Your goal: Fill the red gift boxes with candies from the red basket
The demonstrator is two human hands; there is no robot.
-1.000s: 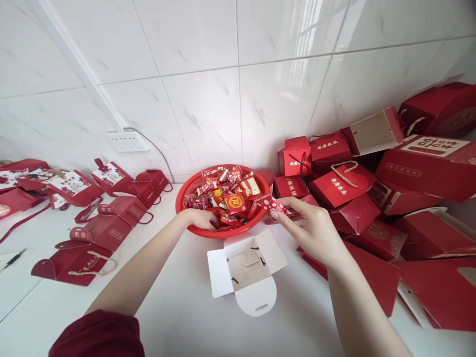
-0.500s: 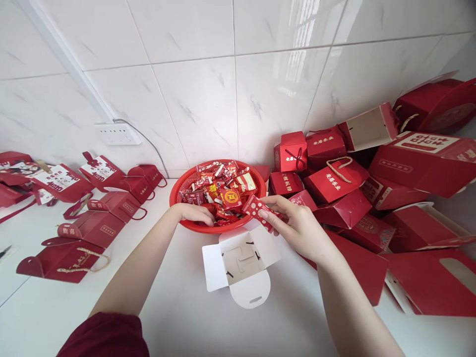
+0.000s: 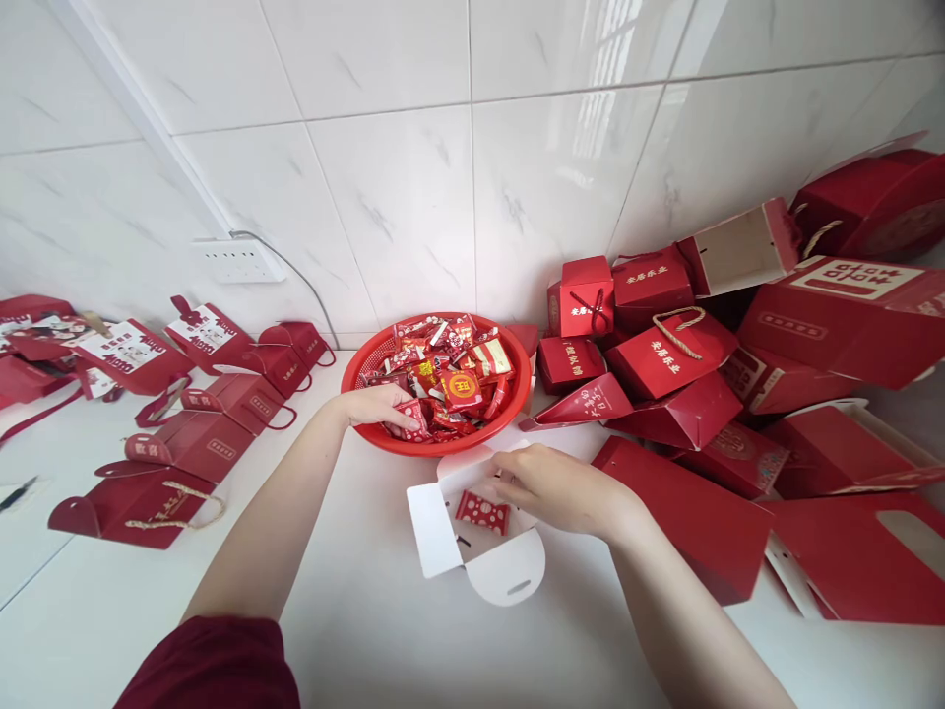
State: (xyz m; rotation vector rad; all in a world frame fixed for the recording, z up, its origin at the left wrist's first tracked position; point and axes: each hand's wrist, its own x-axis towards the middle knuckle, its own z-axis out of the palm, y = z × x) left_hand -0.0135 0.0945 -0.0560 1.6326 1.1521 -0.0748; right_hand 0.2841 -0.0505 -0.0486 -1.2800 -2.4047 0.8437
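Observation:
My left hand point(image 3: 380, 406) is closed on a red snack packet point(image 3: 414, 420) with pale dots, at the near left rim of a red plastic basket point(image 3: 354, 369). Wrapped sweets and snacks fill the basket, among them a packet point(image 3: 462, 390) with a yellow round emblem. In front of it stands an open gift box point(image 3: 434, 532), white inside, its flaps folded outward. A red packet with white dots point(image 3: 482, 512) lies in the box. Over the box's right side hovers my right hand point(image 3: 550, 484), fingers loosely bent and apart, with nothing in them.
Red gift boxes point(image 3: 675, 354) are piled at the right, some tipped over. More boxes with handles point(image 3: 177, 453) stand in a row at the left. Behind the white table is a tiled wall with a power socket point(image 3: 240, 261). A pen point(image 3: 16, 494) lies far left.
My right hand has moved down and left to the box and let go of the dotted packet, which now lies inside. My left hand has taken a dotted packet from the basket.

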